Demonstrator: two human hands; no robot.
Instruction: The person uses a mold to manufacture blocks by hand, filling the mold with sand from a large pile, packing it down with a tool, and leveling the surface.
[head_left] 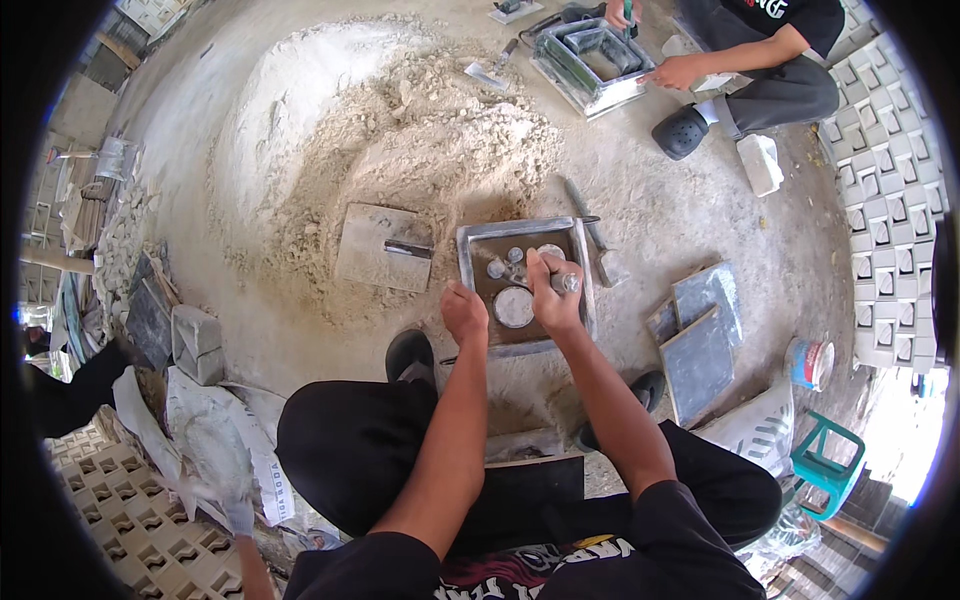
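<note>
Between my feet lies a square mould frame [583, 262] with grey rims and a brown, dusty floor. Inside it sit several round pale discs, the largest a wide white disc [514, 307] near the middle. My right hand [552, 292] is closed around a tool with a round-ended grey handle [567, 283], held over the right part of the frame; its working end is hidden beneath the hand. Curled into a fist, my left hand [465, 312] is at the frame's left rim. Whatever its fingers grip is hidden.
Beyond the frame rises a pale powder heap [400, 130]; a float trowel [385, 248] lies at its near edge. Another person works at a second mould [590, 65], far right. Grey slabs [698, 350], a bucket [810, 364] and a green stool [828, 465] stand right. Sacks [225, 440] lie left.
</note>
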